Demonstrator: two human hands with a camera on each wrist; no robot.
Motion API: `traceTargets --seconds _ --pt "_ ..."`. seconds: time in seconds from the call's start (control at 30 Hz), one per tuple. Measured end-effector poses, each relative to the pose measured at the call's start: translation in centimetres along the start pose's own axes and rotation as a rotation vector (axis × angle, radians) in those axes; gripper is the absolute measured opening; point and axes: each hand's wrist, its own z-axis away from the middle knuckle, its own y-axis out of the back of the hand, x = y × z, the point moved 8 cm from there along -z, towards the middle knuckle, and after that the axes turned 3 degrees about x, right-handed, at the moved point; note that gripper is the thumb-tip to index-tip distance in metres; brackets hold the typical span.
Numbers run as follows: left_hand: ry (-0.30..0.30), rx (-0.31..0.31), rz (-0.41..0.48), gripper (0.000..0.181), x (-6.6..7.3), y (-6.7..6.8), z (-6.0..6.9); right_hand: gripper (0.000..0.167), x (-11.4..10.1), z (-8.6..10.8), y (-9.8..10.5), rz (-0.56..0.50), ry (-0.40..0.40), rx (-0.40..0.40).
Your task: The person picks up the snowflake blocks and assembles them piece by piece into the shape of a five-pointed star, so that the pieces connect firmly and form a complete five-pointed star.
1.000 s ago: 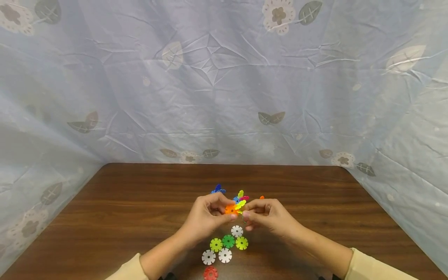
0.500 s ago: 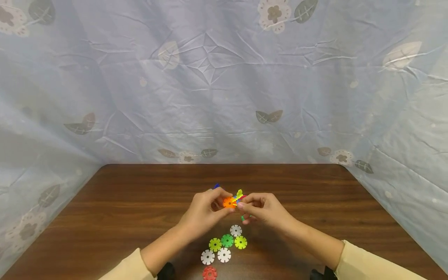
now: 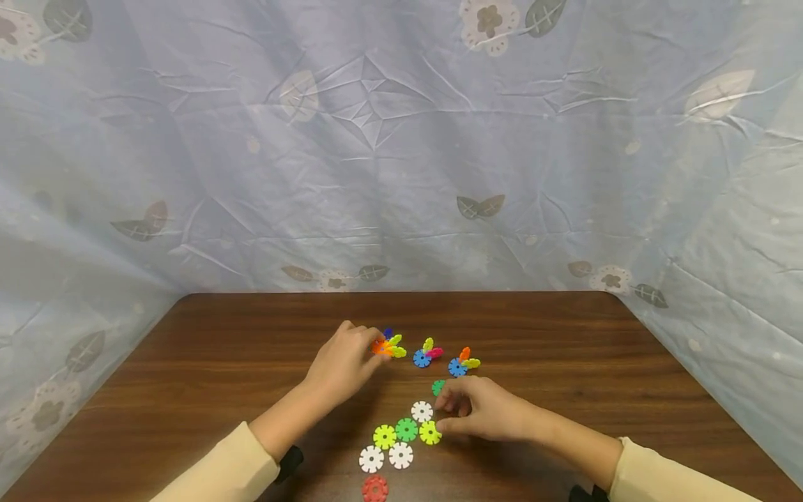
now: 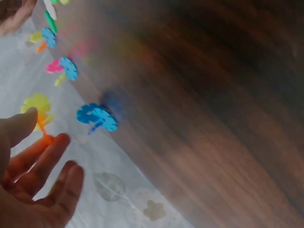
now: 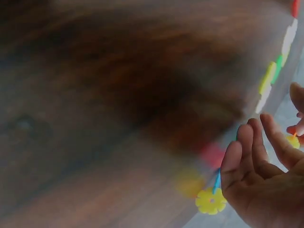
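Directions read from the upper white disc (image 3: 422,411) in the head view, 12 o'clock being the far edge of the worktop (image 3: 219,376).

- Left hand (image 3: 343,359), 10 o'clock: thumb and finger pinching the orange cluster (image 3: 390,347), at 11 o'clock; one orange piece, two yellow petals. Contact with worktop: cannot tell.
- Blue cluster (image 4: 97,116), 11 o'clock, just beyond; partly hidden in the head view.
- Pink cluster (image 3: 423,358), 12 o'clock.
- Third cluster (image 3: 458,367), between 1 and 2 o'clock.
- Right hand (image 3: 486,410), 3 o'clock: thumb and fingers apart, nothing held; thumb at the yellow disc (image 3: 429,433), 5 o'clock, contact uncertain.
- Lone green disc (image 3: 438,388), 1 o'clock, partly behind its fingers.
- Red disc (image 3: 375,488), 7 o'clock.

Risks, as judged: petals catching the blue cluster, from placing too close; a slot joint slipping, from a pinch on the orange piece alone; flat discs sliding, from a thumb pushing rather than lifting.
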Motion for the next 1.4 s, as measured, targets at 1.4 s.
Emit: traceTargets --seconds 1.4 --pt "0.051 -0.790 0.036 0.046 -4.5 -9.8 6.6 0.021 -2.4 1.0 0.3 0.190 0.235 0.148"
